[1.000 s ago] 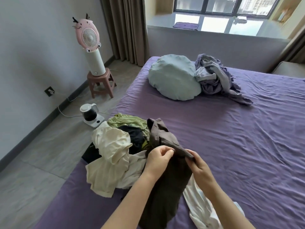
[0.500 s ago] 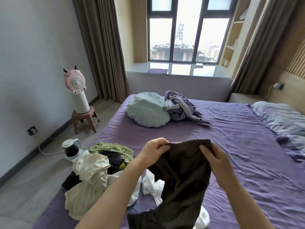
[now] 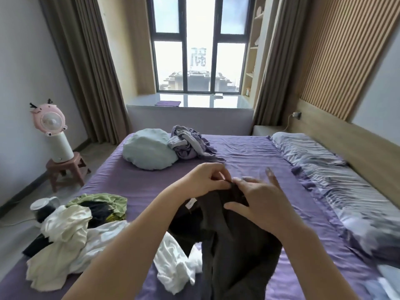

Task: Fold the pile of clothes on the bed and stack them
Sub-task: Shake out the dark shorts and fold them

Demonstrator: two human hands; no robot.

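right hand (image 3: 257, 204) fingers (image 3: 270, 176) blurred, perhaps spread
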